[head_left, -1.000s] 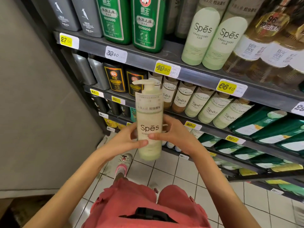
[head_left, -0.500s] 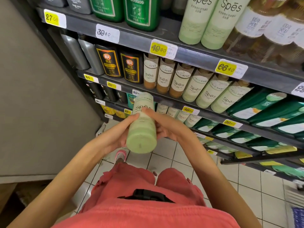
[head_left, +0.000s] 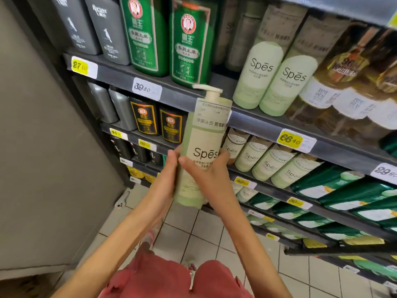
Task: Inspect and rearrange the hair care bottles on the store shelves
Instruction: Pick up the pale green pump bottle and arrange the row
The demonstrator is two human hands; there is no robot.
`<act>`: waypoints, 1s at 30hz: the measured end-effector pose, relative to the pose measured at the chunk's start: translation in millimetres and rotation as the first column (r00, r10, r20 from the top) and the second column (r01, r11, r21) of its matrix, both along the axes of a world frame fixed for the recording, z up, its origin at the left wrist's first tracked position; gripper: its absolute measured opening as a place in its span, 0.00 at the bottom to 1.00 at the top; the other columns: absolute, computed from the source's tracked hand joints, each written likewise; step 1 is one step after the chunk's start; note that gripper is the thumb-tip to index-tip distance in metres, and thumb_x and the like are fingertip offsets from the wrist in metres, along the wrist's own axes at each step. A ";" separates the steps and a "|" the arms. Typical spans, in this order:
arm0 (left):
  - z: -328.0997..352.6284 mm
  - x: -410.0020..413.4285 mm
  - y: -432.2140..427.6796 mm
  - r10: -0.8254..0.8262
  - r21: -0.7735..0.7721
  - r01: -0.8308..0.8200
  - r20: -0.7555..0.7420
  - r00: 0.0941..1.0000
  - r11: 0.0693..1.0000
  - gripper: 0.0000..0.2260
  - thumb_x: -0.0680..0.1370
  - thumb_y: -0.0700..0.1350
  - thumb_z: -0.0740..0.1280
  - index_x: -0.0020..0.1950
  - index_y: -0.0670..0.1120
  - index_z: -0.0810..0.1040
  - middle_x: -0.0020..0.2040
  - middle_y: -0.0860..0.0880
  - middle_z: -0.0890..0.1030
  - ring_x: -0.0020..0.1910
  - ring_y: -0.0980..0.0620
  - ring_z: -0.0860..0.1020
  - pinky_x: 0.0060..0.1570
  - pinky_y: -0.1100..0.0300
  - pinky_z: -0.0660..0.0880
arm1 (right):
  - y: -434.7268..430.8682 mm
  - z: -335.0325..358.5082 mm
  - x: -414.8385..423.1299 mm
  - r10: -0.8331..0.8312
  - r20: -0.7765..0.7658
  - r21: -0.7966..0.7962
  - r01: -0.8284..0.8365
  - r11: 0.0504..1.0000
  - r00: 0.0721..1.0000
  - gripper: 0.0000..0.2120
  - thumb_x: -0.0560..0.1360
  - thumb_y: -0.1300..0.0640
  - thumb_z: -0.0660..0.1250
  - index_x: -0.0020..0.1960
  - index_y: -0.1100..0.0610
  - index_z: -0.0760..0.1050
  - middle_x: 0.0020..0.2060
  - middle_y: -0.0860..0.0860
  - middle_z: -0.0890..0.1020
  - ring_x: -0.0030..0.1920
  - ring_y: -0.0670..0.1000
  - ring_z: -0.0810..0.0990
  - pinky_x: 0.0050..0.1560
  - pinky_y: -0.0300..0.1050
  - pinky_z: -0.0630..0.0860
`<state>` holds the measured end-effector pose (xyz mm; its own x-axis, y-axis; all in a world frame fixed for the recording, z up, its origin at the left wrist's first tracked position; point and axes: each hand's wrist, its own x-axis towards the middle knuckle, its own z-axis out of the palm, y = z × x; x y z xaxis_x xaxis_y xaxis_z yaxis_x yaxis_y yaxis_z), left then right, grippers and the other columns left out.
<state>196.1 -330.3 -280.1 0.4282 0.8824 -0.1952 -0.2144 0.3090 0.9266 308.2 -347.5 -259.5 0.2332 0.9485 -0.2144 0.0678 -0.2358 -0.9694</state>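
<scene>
- The pump bottle [head_left: 204, 136] is held upright, leaning slightly to the right, in the air in front of the shelves [head_left: 120, 76] and between both hands.
- The left hand [head_left: 167, 181] is pressed to the bottle's left side, with its fingers [head_left: 172, 153] curled round the wall.
- The right hand [head_left: 207, 179] is wrapped round the lower front; its thumb is laid across the label under the word "Spēs".
- Both forearms are raised from the lower edge of the view and brought together at the bottle.
- On the upper shelf, grey bottles [head_left: 86, 24], green bottles [head_left: 146, 35], pale green bottles [head_left: 257, 72] with the same "Spēs" wording and amber bottles [head_left: 343, 82] are stood in a row.
- On the shelf below, black bottles [head_left: 146, 117] and further pale green ones are lined up, with dark green packs [head_left: 343, 188] to the right.
- Price tags [head_left: 294, 140] are fixed along the shelf edges.
</scene>
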 end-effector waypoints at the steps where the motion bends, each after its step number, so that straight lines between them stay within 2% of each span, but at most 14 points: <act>1: 6.8 3.0 8.1 0.002 0.030 -0.003 0.008 1.000 1.000 0.23 0.75 0.63 0.50 0.65 0.57 0.70 0.58 0.55 0.80 0.60 0.56 0.76 0.48 0.68 0.76 | 7.0 5.8 0.8 -0.023 0.008 0.045 0.022 0.999 1.000 0.32 0.68 0.59 0.76 0.60 0.57 0.56 0.56 0.49 0.77 0.51 0.34 0.77 0.50 0.29 0.74; 4: 24.8 10.7 28.1 -0.044 0.146 0.038 0.033 0.998 0.988 0.23 0.76 0.61 0.47 0.67 0.56 0.68 0.61 0.55 0.79 0.61 0.58 0.76 0.50 0.68 0.75 | 28.6 21.3 2.7 -0.103 0.038 0.160 0.096 0.982 0.994 0.33 0.66 0.60 0.77 0.59 0.54 0.56 0.54 0.47 0.75 0.49 0.32 0.76 0.48 0.26 0.72; 7: 39.8 20.2 48.3 -0.046 0.202 0.038 0.035 0.998 0.979 0.21 0.79 0.58 0.46 0.69 0.57 0.66 0.63 0.57 0.77 0.63 0.60 0.74 0.52 0.69 0.74 | 47.1 32.4 4.0 -0.247 0.038 0.236 0.232 0.944 0.968 0.28 0.64 0.56 0.78 0.52 0.46 0.62 0.48 0.41 0.76 0.44 0.28 0.75 0.40 0.22 0.71; 10: 48.8 28.4 77.2 -0.031 0.204 0.028 0.012 0.999 0.978 0.21 0.81 0.54 0.45 0.72 0.55 0.64 0.67 0.54 0.73 0.66 0.57 0.71 0.60 0.64 0.73 | 64.2 41.0 6.4 -0.369 0.054 0.283 0.340 0.897 0.928 0.27 0.61 0.50 0.78 0.54 0.46 0.68 0.49 0.41 0.78 0.49 0.34 0.77 0.44 0.27 0.74; 12: 53.2 31.7 93.8 -0.075 0.197 0.076 -0.012 0.997 0.977 0.22 0.80 0.54 0.47 0.73 0.55 0.61 0.69 0.54 0.70 0.67 0.57 0.69 0.65 0.58 0.69 | 75.4 45.3 8.5 -0.427 0.068 0.309 0.388 0.869 0.902 0.28 0.61 0.50 0.78 0.56 0.49 0.69 0.50 0.42 0.79 0.51 0.39 0.78 0.48 0.31 0.76; 13: 53.9 32.4 101.1 -0.084 0.175 0.086 -0.017 0.996 0.981 0.21 0.80 0.54 0.49 0.73 0.55 0.62 0.69 0.54 0.70 0.67 0.57 0.69 0.66 0.57 0.68 | 80.6 47.5 9.8 -0.454 0.081 0.320 0.408 0.855 0.887 0.28 0.61 0.50 0.79 0.56 0.48 0.70 0.50 0.42 0.79 0.51 0.39 0.78 0.48 0.29 0.75; 15: 54.3 30.6 111.0 -0.074 0.196 0.079 -0.033 0.997 0.977 0.18 0.81 0.48 0.52 0.72 0.53 0.63 0.68 0.54 0.71 0.64 0.61 0.71 0.62 0.65 0.70 | 90.5 51.3 12.4 -0.505 0.099 0.333 0.450 0.829 0.857 0.27 0.61 0.50 0.79 0.56 0.49 0.70 0.49 0.43 0.79 0.51 0.40 0.78 0.47 0.29 0.75; 18: 57.7 26.2 120.5 -0.035 0.286 0.063 -0.100 0.994 0.956 0.17 0.81 0.41 0.53 0.71 0.48 0.65 0.67 0.49 0.73 0.64 0.57 0.72 0.56 0.73 0.71 | 105.4 56.0 12.0 -0.572 0.139 0.353 0.499 0.791 0.808 0.32 0.60 0.45 0.77 0.60 0.54 0.72 0.54 0.49 0.78 0.55 0.48 0.78 0.55 0.46 0.77; 20: 61.7 25.3 129.0 -0.010 0.308 0.039 -0.094 0.996 0.951 0.16 0.81 0.39 0.53 0.67 0.48 0.69 0.60 0.51 0.76 0.58 0.60 0.76 0.50 0.75 0.71 | 115.1 58.7 10.1 -0.618 0.157 0.396 0.524 0.754 0.771 0.33 0.61 0.47 0.78 0.62 0.56 0.72 0.55 0.50 0.77 0.56 0.49 0.77 0.56 0.51 0.76; 23: 66.8 23.2 143.8 0.007 0.295 0.023 -0.099 0.995 0.955 0.14 0.81 0.36 0.53 0.63 0.43 0.73 0.57 0.49 0.78 0.52 0.62 0.76 0.46 0.76 0.72 | 128.1 58.8 5.5 -0.688 0.143 0.463 0.566 0.682 0.712 0.32 0.62 0.50 0.79 0.61 0.55 0.70 0.55 0.49 0.75 0.56 0.47 0.75 0.57 0.47 0.75; 25: 65.2 18.2 152.4 0.004 0.284 0.037 -0.140 0.990 0.958 0.14 0.80 0.36 0.54 0.62 0.38 0.74 0.58 0.45 0.78 0.52 0.59 0.77 0.46 0.76 0.72 | 136.4 57.1 2.4 -0.727 0.090 0.513 0.594 0.620 0.680 0.32 0.62 0.53 0.79 0.60 0.53 0.68 0.54 0.47 0.72 0.56 0.44 0.73 0.56 0.38 0.74; 27: 61.8 12.3 159.5 0.001 0.259 0.040 -0.155 0.988 0.965 0.13 0.80 0.36 0.56 0.60 0.39 0.76 0.57 0.46 0.80 0.52 0.58 0.78 0.47 0.76 0.72 | 144.6 55.1 0.4 -0.756 0.046 0.560 0.610 0.561 0.653 0.32 0.62 0.55 0.80 0.61 0.53 0.68 0.53 0.44 0.70 0.55 0.41 0.72 0.54 0.30 0.72; 30: 59.8 3.7 168.9 -0.018 0.220 0.054 -0.165 0.986 0.974 0.12 0.80 0.36 0.57 0.56 0.42 0.78 0.54 0.48 0.82 0.53 0.56 0.80 0.49 0.74 0.73 | 155.0 50.5 -0.5 -0.782 0.019 0.605 0.615 0.505 0.623 0.34 0.63 0.57 0.79 0.63 0.58 0.68 0.54 0.47 0.69 0.57 0.44 0.71 0.58 0.35 0.72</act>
